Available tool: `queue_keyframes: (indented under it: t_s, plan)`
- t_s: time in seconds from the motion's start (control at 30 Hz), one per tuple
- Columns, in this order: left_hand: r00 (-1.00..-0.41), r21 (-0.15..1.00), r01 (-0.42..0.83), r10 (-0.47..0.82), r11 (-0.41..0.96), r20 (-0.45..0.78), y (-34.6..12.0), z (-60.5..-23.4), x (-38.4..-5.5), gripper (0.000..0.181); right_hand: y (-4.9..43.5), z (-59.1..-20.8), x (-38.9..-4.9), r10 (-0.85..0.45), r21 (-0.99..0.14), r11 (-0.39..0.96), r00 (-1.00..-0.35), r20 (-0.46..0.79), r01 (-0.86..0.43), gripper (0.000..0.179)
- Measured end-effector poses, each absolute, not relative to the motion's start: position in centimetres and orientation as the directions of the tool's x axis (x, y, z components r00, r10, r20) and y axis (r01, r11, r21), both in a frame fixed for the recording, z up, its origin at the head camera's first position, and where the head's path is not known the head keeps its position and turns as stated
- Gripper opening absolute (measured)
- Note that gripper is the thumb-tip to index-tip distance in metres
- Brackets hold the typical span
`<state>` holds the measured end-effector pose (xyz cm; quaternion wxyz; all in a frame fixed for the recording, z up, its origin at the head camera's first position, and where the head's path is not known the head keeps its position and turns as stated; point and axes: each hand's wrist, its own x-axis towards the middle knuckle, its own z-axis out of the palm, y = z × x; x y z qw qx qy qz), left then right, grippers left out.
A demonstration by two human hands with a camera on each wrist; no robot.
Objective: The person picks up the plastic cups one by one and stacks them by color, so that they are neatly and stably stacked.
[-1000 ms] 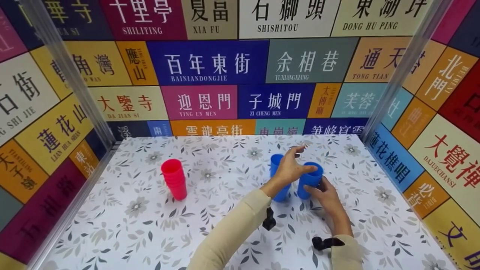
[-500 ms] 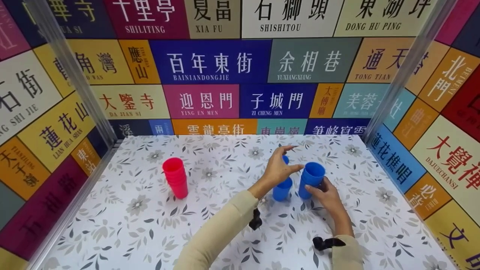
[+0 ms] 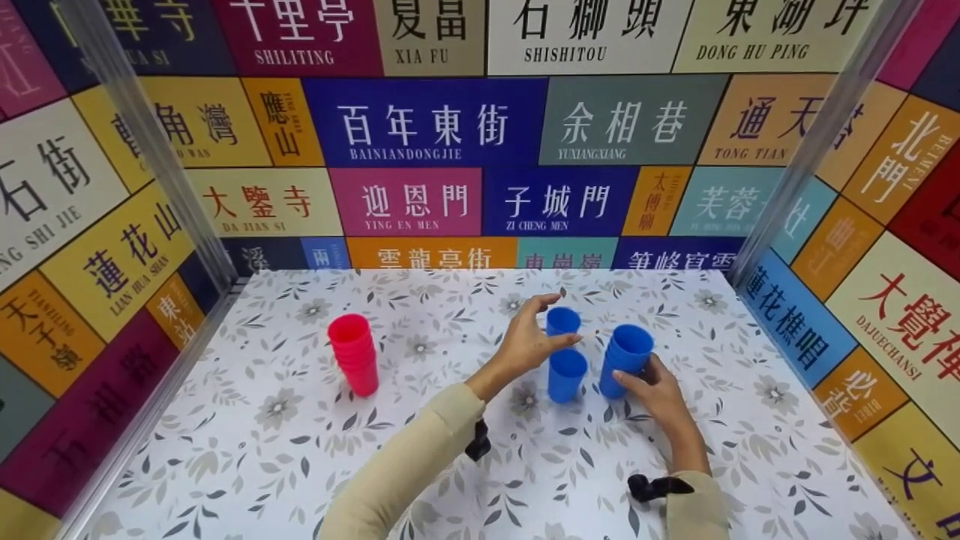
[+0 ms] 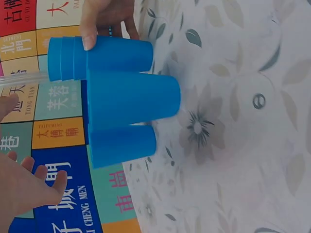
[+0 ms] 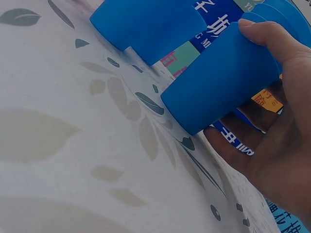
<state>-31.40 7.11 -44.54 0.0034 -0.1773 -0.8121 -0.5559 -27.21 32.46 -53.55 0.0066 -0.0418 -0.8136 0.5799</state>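
My right hand (image 3: 660, 394) grips a nested stack of blue plastic cups (image 3: 628, 352), thumb on the near side and fingers round the far side. The stack stands upright on the table. Just left of it are two separate blue cups, the front cup (image 3: 567, 376) and the back cup (image 3: 562, 319), both mouth up. My left hand (image 3: 525, 341) hovers beside them, thumb and fingers spread, holding nothing. In the left wrist view, a gap shows between that left hand (image 4: 29, 189) and the cups. The right wrist view shows my thumb (image 5: 272, 36) against the stack's side.
Further left on the table stands a nested stack of red cups (image 3: 352, 356). A white cloth with a leaf and flower pattern (image 3: 450, 442) covers the table. Panels with colourful lettering (image 3: 420, 124) enclose the back and sides, with clear corner strips (image 3: 161, 161).
My left hand has moved left, away from the rim of the stack in my right hand, uncovering the two separate blue cups. The right hand keeps its grip nearly in place.
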Motion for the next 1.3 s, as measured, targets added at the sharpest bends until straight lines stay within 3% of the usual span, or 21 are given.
queue_keyframes:
  t_s: [0.57,1.07,1.3]
  plan:
    - [-0.888,0.899,0.317,0.427,0.301,0.171,5.4,-47.7,-31.0,0.083,32.7,-53.6,-27.2,0.075,-0.951,0.304,-0.996,-0.043,0.064,0.080]
    - [-0.897,0.913,0.241,0.435,0.329,0.080,5.6,-50.3,-30.8,0.087,32.7,-53.6,-27.3,0.065,-0.943,0.326,-0.997,-0.040,0.059,0.082]
    - [-0.887,0.916,0.244,0.456,0.318,0.078,6.1,-51.1,-30.5,0.086,32.7,-53.8,-27.2,0.054,-0.962,0.270,-0.998,-0.024,0.038,0.077]
